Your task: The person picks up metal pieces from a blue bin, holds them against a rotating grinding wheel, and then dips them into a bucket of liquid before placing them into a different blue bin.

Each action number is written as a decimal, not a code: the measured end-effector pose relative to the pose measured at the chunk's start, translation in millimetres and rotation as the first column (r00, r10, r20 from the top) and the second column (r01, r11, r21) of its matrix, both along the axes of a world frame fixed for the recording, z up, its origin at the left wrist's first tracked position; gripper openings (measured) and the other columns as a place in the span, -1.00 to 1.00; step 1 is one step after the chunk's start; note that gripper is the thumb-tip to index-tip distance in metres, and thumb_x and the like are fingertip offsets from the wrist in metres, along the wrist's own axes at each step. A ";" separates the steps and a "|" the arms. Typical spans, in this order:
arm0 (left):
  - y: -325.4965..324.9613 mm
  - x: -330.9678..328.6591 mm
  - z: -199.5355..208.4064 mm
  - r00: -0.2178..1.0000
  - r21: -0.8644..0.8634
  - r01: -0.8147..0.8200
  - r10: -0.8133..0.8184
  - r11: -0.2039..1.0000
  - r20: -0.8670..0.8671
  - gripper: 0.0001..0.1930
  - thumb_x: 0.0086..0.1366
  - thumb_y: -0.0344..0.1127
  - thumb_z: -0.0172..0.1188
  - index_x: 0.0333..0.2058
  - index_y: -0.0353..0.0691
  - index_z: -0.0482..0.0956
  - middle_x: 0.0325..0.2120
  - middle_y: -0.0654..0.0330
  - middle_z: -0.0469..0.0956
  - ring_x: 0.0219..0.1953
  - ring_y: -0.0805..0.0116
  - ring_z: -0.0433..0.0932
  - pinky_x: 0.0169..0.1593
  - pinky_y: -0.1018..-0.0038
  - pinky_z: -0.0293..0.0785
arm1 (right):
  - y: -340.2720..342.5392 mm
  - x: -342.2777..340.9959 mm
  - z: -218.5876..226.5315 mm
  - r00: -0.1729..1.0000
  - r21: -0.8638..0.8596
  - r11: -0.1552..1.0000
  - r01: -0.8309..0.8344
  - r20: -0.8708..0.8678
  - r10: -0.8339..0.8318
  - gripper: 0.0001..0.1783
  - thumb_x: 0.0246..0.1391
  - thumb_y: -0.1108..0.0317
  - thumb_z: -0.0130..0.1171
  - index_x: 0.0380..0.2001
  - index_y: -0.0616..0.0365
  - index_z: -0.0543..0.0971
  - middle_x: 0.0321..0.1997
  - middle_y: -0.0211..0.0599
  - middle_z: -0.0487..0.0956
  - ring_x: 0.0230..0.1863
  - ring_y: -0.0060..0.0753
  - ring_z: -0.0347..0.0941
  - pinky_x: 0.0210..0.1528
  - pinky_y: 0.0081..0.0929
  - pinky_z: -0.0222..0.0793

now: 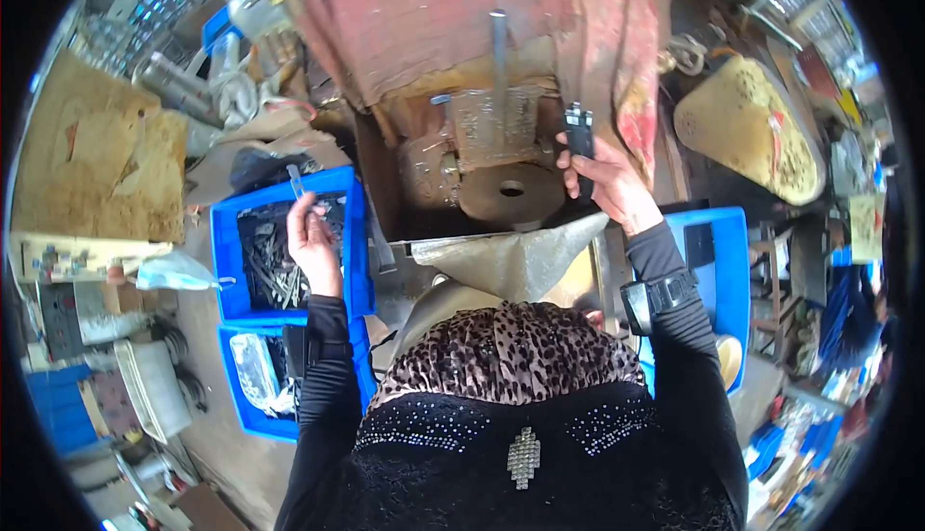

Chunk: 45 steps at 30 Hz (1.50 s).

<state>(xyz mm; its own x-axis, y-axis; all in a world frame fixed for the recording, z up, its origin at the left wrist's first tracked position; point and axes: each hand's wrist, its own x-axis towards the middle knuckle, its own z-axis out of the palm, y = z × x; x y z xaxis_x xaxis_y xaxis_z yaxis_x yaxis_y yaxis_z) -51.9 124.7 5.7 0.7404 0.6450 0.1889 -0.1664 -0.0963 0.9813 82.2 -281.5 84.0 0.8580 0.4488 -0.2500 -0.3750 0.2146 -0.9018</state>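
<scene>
My left hand point(315, 247) is over a blue bin point(224, 266), its fingers pinching a narrow, shiny flat metal piece point(296, 180) that points up and away. In the bin lie many thin dark and silvery metal pieces point(275, 266). At the right side of the machine housing, my right hand point(612, 182) is closed around a slim black block point(579, 138) with bright metal bits at its top end. I cannot make out what kind of tool the block is. Between my hands, inside the housing, sits a grey round disc point(511, 194) with a hole in its middle.
A red stained cloth point(434, 11) drapes over the housing, and a grey sheet point(520, 256) hangs at its front. A second blue bin point(241, 377) holds a clear plastic bag. To the right stands another blue bin point(737, 271). A yellowish board point(752, 126) is beyond it.
</scene>
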 end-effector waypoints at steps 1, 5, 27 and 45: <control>-15.4 12.7 10.7 0.999 0.002 0.038 -0.038 0.999 -0.022 -0.80 0.38 -0.48 0.00 -0.11 -0.25 0.59 -0.37 0.36 0.51 -0.57 0.71 0.24 -0.53 0.72 0.18 | -0.2 -4.5 -2.2 0.999 0.016 1.000 0.001 0.051 -0.002 -0.57 0.22 0.48 0.07 0.16 0.25 0.37 -0.29 -0.33 0.51 -0.43 -0.55 0.42 -0.43 -0.56 0.33; -114.5 38.3 45.7 0.907 -0.022 0.405 -0.404 0.914 -0.121 -0.74 0.24 -0.53 -0.06 -0.21 -0.32 0.62 -0.38 0.33 0.43 -0.55 0.66 0.20 -0.47 0.67 0.14 | -28.4 -30.9 -7.9 0.992 0.074 0.990 -0.121 0.029 0.119 -0.72 0.13 0.44 0.16 -0.07 0.19 0.47 -0.61 -0.52 0.38 -0.61 -0.70 0.24 -0.58 -0.65 0.13; -285.2 28.3 63.1 0.572 -0.266 0.786 -0.820 0.558 -0.026 -0.96 0.26 -0.55 0.18 -0.40 -0.34 0.56 -0.39 0.34 0.37 -0.38 0.58 0.34 -0.27 0.61 0.27 | -62.9 -114.9 -8.5 0.927 -0.306 0.950 -0.063 0.334 0.169 -0.70 0.27 0.15 0.09 -0.22 0.20 0.47 -0.53 -0.48 0.47 -0.54 -0.64 0.41 -0.53 -0.61 0.31; -269.3 54.2 83.0 0.531 0.006 0.846 -0.840 0.534 -0.108 -0.53 0.51 -0.03 -0.19 0.04 -0.24 0.56 -0.34 0.33 0.45 -0.35 0.54 0.25 -0.19 0.55 0.24 | -53.3 -114.2 -1.3 0.864 -0.407 0.890 -0.207 0.351 0.362 -0.68 0.26 0.20 0.10 -0.18 0.28 0.42 -0.40 -0.31 0.43 -0.29 -0.47 0.33 -0.22 -0.44 0.34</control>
<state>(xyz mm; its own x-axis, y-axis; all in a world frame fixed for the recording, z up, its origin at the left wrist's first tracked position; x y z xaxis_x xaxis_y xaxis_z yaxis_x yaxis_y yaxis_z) 2.3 -144.5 88.7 0.9487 -0.2958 0.1119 -0.1185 -0.0046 0.9929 -32.0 -334.8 82.7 0.7628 0.6400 -0.0924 0.0457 -0.1959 -0.9796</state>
